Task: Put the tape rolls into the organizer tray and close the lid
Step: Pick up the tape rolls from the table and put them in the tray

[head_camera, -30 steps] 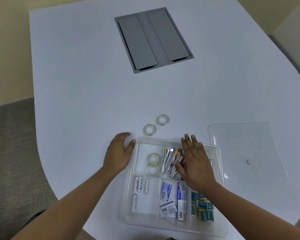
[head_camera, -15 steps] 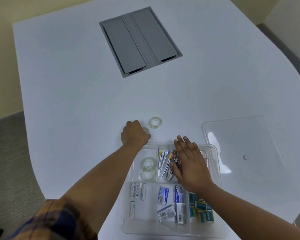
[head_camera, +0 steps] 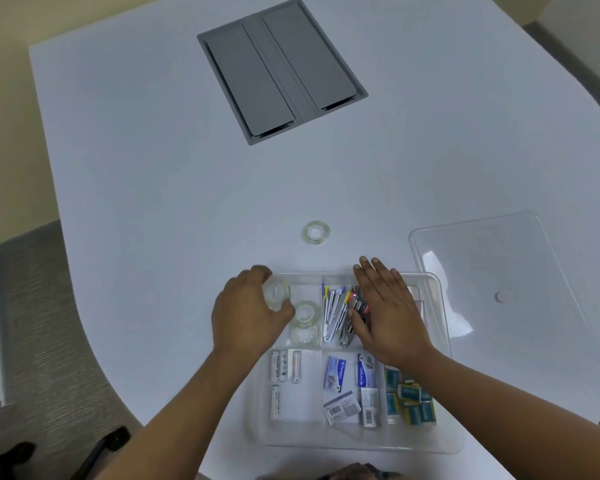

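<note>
A clear organizer tray (head_camera: 444, 341) sits at the near edge of the white table. My left hand (head_camera: 246, 313) grips a clear tape roll (head_camera: 276, 295) over the tray's back-left compartment, just above two tape rolls (head_camera: 305, 315) stacked there. One more tape roll (head_camera: 315, 232) lies on the table beyond the tray. My right hand (head_camera: 388, 313) rests flat, fingers spread, on the tray's back-middle compartment over the clips and staplers (head_camera: 336, 311). The clear lid (head_camera: 492, 278) lies flat on the table to the right of the tray.
Batteries (head_camera: 284, 367), staple boxes (head_camera: 349, 375) and small blue-yellow boxes (head_camera: 409, 396) fill the tray's front compartments. A grey cable hatch (head_camera: 281, 67) is set into the table at the back. The table's curved edge drops to carpet on the left.
My left hand picked up one of the two tape rolls from the table and brought it back over the tray's back-left compartment. The right hand stayed on the tray.
</note>
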Demonstrator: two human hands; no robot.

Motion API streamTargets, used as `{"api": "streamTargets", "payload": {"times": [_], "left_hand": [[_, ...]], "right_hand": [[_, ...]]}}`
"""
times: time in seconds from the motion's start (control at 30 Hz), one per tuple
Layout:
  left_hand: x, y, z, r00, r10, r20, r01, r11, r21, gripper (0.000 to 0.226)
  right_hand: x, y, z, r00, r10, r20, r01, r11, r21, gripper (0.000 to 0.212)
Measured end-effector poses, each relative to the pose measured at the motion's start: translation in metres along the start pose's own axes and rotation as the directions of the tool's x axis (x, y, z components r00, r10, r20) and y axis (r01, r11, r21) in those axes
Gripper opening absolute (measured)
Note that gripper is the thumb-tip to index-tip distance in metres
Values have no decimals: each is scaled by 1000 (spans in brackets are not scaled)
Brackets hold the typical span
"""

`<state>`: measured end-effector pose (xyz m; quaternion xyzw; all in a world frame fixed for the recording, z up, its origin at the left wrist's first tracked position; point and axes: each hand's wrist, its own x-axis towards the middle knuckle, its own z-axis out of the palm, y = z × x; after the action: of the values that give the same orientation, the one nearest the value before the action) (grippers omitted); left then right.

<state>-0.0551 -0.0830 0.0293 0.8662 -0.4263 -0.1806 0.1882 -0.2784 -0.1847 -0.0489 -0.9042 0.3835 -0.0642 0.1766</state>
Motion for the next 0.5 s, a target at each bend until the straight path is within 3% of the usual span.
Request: {"api": "streamTargets", "payload": {"times": [0.3,0.37,0.5], "left_hand": [[-23,-3,22,966,27,258,-102,954,281,42],[-22,-2,22,971,26,236,-83,969,233,48],[-19,-6,12,999,39,36,-40,999,21,47]], "right_hand": [[-1,0,0,1000,-4,-4,4,1000,-7,69],[-1,0,0,1000,-3,-5,3,1000,-5,69],[0,1,1,1000,-10,-23,11,1000,11,69]]}}
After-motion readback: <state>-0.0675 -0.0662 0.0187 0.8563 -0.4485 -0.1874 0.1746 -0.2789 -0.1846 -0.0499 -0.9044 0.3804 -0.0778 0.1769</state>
